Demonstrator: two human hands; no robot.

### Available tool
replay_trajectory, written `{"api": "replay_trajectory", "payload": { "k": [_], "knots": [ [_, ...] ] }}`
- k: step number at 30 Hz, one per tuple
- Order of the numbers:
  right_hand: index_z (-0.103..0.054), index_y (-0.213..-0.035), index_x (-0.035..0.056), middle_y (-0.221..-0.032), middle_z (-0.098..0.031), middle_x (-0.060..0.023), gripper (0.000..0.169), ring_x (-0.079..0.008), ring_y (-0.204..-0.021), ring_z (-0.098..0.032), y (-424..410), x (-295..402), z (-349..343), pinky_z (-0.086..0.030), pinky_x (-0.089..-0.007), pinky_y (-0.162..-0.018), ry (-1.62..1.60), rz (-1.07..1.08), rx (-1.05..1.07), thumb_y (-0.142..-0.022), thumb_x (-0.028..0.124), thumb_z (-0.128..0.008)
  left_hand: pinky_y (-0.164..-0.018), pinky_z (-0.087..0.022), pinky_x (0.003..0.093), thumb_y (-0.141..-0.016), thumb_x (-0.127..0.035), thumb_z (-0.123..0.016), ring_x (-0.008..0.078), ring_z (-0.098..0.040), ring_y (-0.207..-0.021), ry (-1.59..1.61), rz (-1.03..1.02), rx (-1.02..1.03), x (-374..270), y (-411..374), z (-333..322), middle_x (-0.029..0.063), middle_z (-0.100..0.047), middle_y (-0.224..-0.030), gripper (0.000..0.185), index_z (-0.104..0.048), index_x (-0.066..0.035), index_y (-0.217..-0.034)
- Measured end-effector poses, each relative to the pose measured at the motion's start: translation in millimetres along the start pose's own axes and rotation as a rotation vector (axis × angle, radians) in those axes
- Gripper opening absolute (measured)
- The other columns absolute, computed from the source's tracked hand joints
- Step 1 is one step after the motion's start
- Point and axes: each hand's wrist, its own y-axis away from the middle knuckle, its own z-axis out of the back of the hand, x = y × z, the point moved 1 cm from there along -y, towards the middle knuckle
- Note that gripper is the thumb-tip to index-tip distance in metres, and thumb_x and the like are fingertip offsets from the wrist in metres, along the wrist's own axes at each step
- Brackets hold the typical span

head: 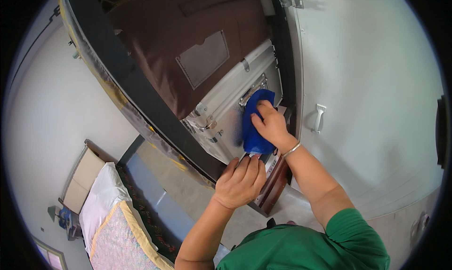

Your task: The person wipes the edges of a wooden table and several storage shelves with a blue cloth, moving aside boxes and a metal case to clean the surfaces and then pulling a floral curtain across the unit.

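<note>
My right hand [272, 123] presses a blue cloth [259, 132] against the front of a silver metal case [229, 118]. The cloth covers part of the case's front, just below its metal handle [252, 90]. My left hand [242, 181] lies over the dark shelf edge [261, 160] below the case, beside the black upright post [148, 83]. Its fingers bend over that edge, and its thumb is hidden. Metal corner fittings and latches [212, 125] show on the case's left side.
A brown fabric storage bag [155, 54] with a label pocket [204, 60] rests on the case. At right stands a pale door panel [360, 93] with a white pull handle [319, 118]. A bed with a patterned quilt [120, 238] and white pillow [104, 189] lies at lower left.
</note>
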Motion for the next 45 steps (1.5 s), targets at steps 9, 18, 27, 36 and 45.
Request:
{"api": "replay_trajectory", "payload": {
  "k": [9, 18, 27, 36, 45],
  "knots": [
    [-0.052, -0.083, -0.0003, -0.089, -0.052, -0.0162, 0.020, -0.0368, -0.080, -0.052, -11, -23, -2, -0.044, -0.0402, -0.067, 0.034, -0.179, 0.005, -0.074, 0.018, -0.053, -0.076, -0.042, 0.0276, -0.067, -0.015, -0.054, 0.0124, -0.054, -0.081, -0.009, 0.005, 0.016, -1, -5, 2, 0.0008, -0.058, -0.089, 0.015, -0.060, -0.012, -0.081],
    [-0.052, -0.078, -0.0014, -0.081, -0.051, -0.0160, 0.020, -0.0327, -0.076, -0.053, 42, 27, -15, -0.044, -0.0347, -0.066, -0.305, -0.036, 0.005, -0.068, 0.014, -0.059, -0.072, -0.043, 0.0276, -0.067, -0.016, -0.057, 0.0136, -0.055, -0.081, 0.057, -0.015, -0.017, 2, -1, 5, 0.0014, -0.059, -0.087, 0.012, -0.060, -0.011, -0.078],
    [-0.056, -0.094, 0.0092, -0.098, -0.050, -0.0125, 0.032, -0.0305, -0.079, -0.051, -13, 63, -21, -0.044, -0.0369, -0.064, -0.132, 0.262, -0.117, -0.066, 0.023, -0.064, -0.070, -0.043, 0.0250, -0.067, -0.014, -0.056, 0.0132, -0.056, -0.077, 0.065, 0.003, -0.032, 4, 4, 1, 0.0014, -0.060, -0.082, 0.009, -0.059, -0.012, -0.075],
    [-0.057, -0.096, 0.0188, -0.095, -0.054, -0.0057, 0.024, -0.0242, -0.083, -0.053, 64, 20, -41, -0.042, -0.0398, -0.076, -0.026, 0.711, 0.286, -0.074, 0.020, -0.048, -0.073, -0.042, 0.0237, -0.070, -0.020, -0.058, 0.0133, -0.056, -0.077, 0.098, 0.008, -0.065, 6, 1, 6, 0.0013, -0.060, -0.083, 0.011, -0.059, -0.012, -0.077],
    [-0.057, -0.086, 0.0062, -0.086, -0.052, -0.0055, 0.021, -0.0194, -0.098, -0.045, -17, 102, -48, -0.028, -0.0380, -0.095, 0.187, 0.900, 0.253, -0.069, 0.015, -0.049, -0.073, -0.042, 0.0251, -0.070, -0.015, -0.051, 0.0152, -0.055, -0.079, 0.164, -0.007, -0.136, 7, 10, 2, 0.0039, -0.059, -0.087, 0.013, -0.059, -0.009, -0.078]
  ]
}}
